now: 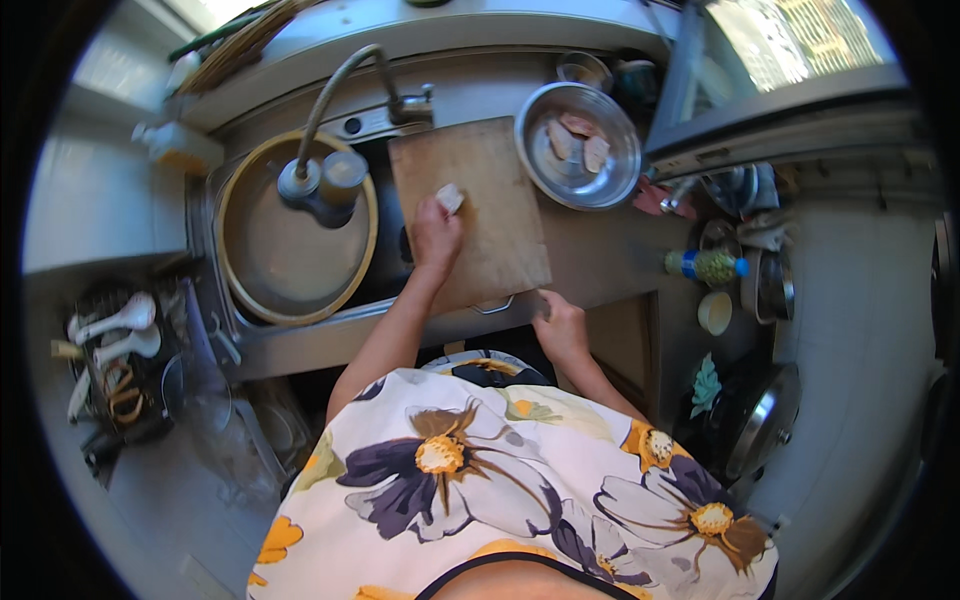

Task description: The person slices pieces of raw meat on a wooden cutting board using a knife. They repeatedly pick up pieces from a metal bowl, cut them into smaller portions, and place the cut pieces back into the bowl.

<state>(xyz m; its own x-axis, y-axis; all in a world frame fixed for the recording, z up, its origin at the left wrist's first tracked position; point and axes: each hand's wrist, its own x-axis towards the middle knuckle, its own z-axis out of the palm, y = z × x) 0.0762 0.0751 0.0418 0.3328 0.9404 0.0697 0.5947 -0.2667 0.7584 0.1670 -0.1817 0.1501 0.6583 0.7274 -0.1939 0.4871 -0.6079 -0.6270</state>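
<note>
My left hand [437, 234] is over the left part of a wooden cutting board [499, 217], its fingers closed on a small pale piece [449, 198], perhaps a folded cloth or meat; I cannot tell which. At the board's near right corner is my right hand [559, 319], with its fingertips at the edge; whether it grips anything is unclear. A steel bowl [541, 169] with several pieces of raw meat [596, 153] stands against the board's upper right side.
Left of the board, a sink holds a large round basin [225, 232] under a curved faucet hose [319, 97]. On the right are a blue-capped bottle [705, 265], a small cup [715, 313] and a lidded pan [765, 420]. An open window frame [780, 112] juts in at upper right.
</note>
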